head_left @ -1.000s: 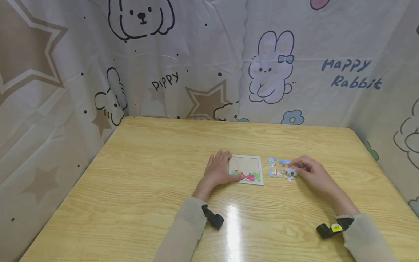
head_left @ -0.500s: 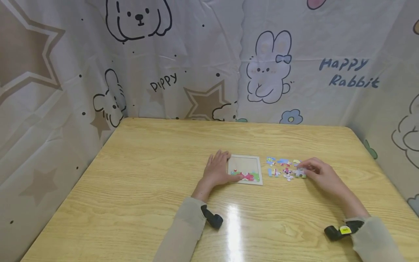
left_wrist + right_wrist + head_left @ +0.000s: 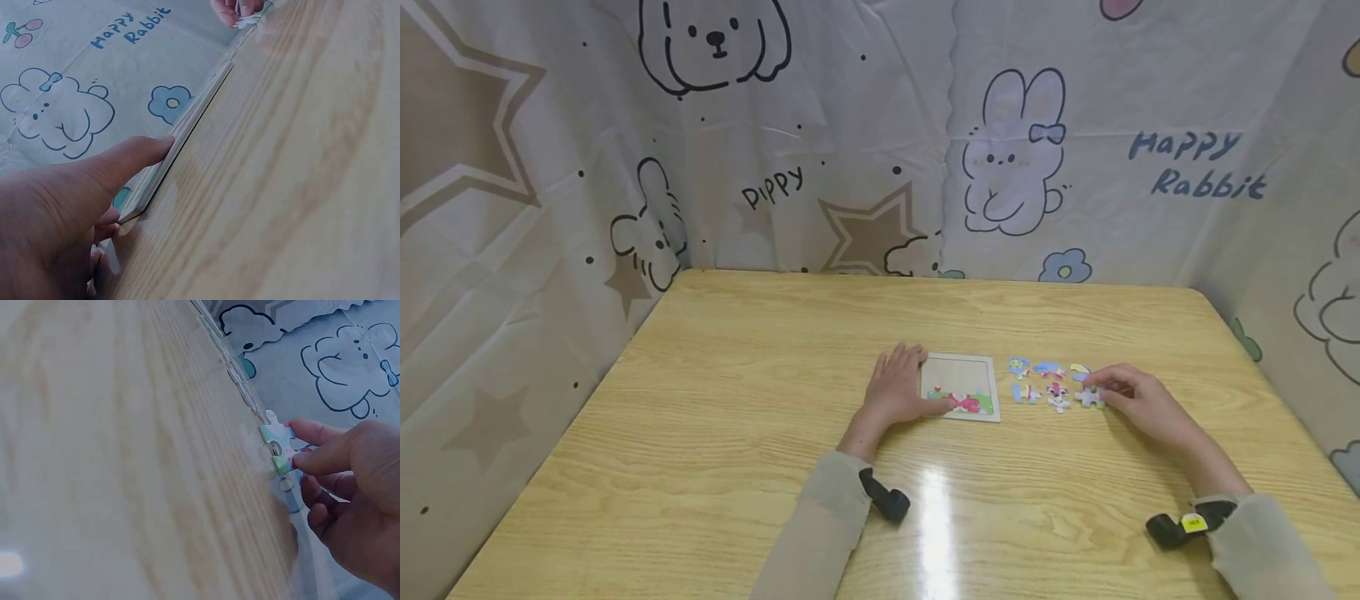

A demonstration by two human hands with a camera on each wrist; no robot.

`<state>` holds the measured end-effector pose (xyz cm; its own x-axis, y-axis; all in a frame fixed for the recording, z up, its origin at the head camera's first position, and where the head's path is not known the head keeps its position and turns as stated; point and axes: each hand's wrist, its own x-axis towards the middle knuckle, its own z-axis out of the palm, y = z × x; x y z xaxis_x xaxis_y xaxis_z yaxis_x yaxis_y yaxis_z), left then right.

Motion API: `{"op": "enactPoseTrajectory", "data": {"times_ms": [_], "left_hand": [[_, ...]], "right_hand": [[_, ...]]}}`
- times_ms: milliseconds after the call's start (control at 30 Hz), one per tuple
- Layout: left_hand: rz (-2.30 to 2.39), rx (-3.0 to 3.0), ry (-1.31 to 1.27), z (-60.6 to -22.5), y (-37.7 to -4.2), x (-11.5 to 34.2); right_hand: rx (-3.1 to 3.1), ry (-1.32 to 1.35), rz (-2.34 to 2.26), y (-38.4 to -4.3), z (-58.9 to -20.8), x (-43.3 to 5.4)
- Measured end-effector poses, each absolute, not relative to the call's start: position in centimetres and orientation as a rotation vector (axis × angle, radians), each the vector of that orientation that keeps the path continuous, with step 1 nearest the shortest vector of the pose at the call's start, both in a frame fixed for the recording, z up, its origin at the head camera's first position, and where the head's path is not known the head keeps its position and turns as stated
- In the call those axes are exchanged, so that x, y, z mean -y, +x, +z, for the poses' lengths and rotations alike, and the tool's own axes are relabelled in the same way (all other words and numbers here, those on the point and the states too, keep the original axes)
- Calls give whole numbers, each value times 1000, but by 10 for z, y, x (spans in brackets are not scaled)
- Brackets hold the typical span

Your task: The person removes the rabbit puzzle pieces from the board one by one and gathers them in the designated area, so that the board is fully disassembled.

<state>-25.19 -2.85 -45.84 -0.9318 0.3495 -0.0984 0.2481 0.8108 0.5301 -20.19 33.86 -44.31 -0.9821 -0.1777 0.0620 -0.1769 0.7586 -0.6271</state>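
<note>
A square puzzle tray (image 3: 959,360) with a pale border lies mid-table, its near strip filled with red and green picture pieces. My left hand (image 3: 897,393) rests at its left side. The thumb lies over the near edge, and the fingers reach along the left edge to the far corner. To the right of the tray, my right hand (image 3: 1138,402) pinches a puzzle piece (image 3: 280,448) between thumb and index finger, low at the tabletop. Close beside it lie several loose pieces, among them one with a face (image 3: 1057,398) and a blue one with a flower (image 3: 1018,365).
The wooden table (image 3: 737,358) runs back to a patterned curtain (image 3: 865,133), which also hangs along both sides. Black wrist cameras sit at both cuffs, the left one (image 3: 891,503) above the table's near part. A bright glare streak (image 3: 936,525) shows on the wood.
My right hand has moved rightward with the puzzle piece, away from the face piece, which is now uncovered. The piece has ended at the right of the near row. My left hand stays in place.
</note>
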Motion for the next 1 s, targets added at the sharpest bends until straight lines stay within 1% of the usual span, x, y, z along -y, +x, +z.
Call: {"op": "enactPoseTrajectory", "data": {"times_ms": [367, 633, 1000], "left_hand": [[796, -2796, 478, -457, -252, 29], [792, -2790, 495, -454, -252, 31], [772, -2624, 656, -451, -261, 49]], "right_hand": [[-2868, -282, -1009, -206, -446, -340], [-2876, -323, -991, -208, -447, -342], [-2861, -297, -979, -208, -447, -341]]}}
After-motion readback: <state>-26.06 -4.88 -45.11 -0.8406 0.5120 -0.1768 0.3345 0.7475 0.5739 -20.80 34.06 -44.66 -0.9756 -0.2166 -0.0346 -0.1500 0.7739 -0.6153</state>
